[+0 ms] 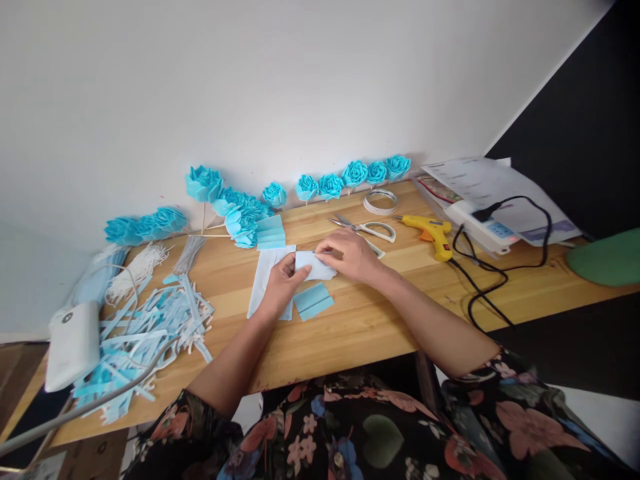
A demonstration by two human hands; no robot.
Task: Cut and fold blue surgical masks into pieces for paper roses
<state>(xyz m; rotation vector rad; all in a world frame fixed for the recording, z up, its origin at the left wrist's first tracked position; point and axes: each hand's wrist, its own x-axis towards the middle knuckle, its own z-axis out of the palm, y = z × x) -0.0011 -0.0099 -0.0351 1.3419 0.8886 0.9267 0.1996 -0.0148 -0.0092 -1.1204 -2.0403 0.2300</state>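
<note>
Both hands meet at a small pale piece of mask fabric (313, 266) just above the wooden table. My left hand (284, 280) pinches its left edge between thumb and fingers. At its upper right edge, my right hand (347, 255) pinches with thumb and forefinger. A blue pleated fabric piece (314, 302) lies flat just below the hands. Under my left hand rests a larger pale fabric sheet (260, 287). Another blue pleated piece (271, 233) lies behind it. Scissors (377, 231) lie beyond my right hand.
Blue fabric flowers (355, 173) stand along the wall. A tape roll (380, 201), a yellow glue gun (430, 233) and a power strip (483, 227) with black cord are on the right. Fabric strips (150, 333), wires (190, 253) and a white device (73, 343) lie left.
</note>
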